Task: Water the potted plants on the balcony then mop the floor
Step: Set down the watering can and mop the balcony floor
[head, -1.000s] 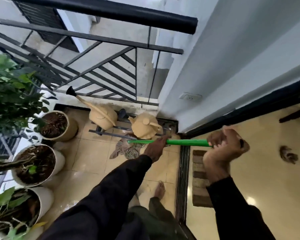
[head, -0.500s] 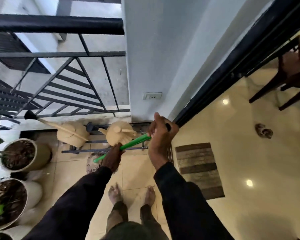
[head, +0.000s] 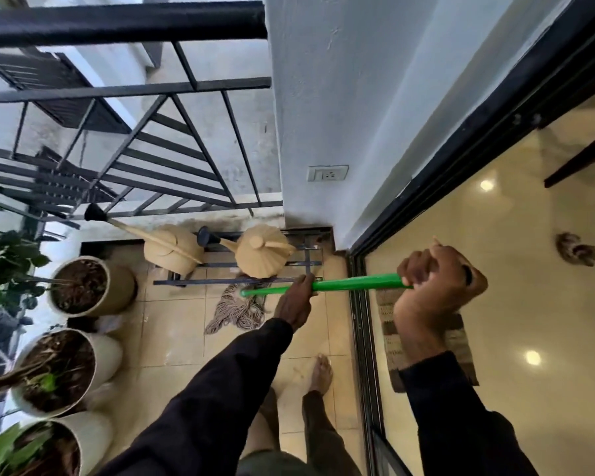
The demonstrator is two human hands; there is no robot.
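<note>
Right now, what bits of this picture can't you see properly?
Head view only.
- Top end of the green mop handle: hidden inside the right hand.
- Nearest white pot: cut off by the bottom-left edge.
- Water level in both watering cans: hidden by their closed tops.
- Brown lump on the indoor floor: too small to identify.

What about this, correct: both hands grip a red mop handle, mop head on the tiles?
No: the head view shows the mop handle is green, not red. The left hand and right hand grip it, mop head on the balcony tiles.
</note>
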